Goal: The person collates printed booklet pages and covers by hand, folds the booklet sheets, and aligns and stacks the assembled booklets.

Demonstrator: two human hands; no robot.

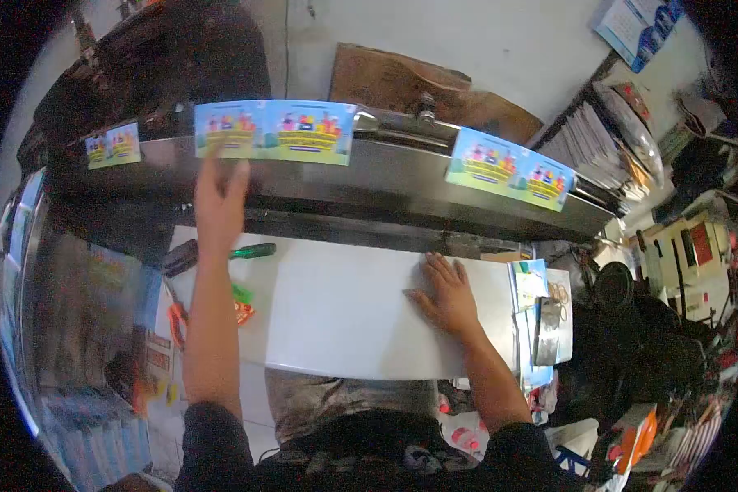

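My left hand (221,193) reaches up over the dark metal bar (303,182), its fingertips at the lower edge of a colourful printed sheet (307,135). The thumb and fingers are apart, slightly blurred, and nothing shows between them. My right hand (448,299) lies flat on the white board (344,316), fingers spread and holding nothing. A second printed sheet (512,168) lies along the bar at the right, and a smaller one (113,146) at the left.
A green-handled tool (252,251) and orange-handled scissors (177,322) lie at the board's left. Printed cards (527,287), a dark flat block (547,330) and rubber bands (558,302) are at its right. Stacked papers (586,139) stand at the back right.
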